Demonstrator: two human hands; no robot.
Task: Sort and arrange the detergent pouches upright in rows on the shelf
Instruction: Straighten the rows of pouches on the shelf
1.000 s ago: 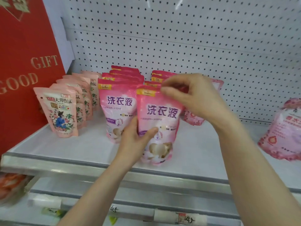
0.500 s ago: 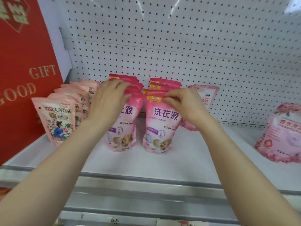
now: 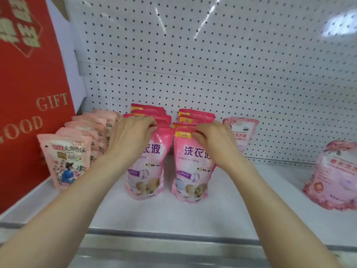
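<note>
Two rows of bright pink detergent pouches stand upright on the white shelf (image 3: 173,215). My left hand (image 3: 129,135) grips the top of the left row's front pouch (image 3: 146,171), fingers curled over its upper edge. Beside it, my right hand (image 3: 214,142) pinches the top of the right row's front pouch (image 3: 190,171). A row of pale pink floral pouches (image 3: 67,161) stands further left. One lighter pink pouch (image 3: 240,132) leans on the pegboard behind my right hand.
A red gift box (image 3: 29,93) walls off the shelf's left end. A large pink pouch (image 3: 336,176) lies slumped at the far right. The white pegboard (image 3: 212,64) forms the back. A metal rail (image 3: 173,240) edges the shelf front.
My left hand left the front pouch's body and went to the top of the left row's front pouch. The held pouch now stands at the front of the right row.
</note>
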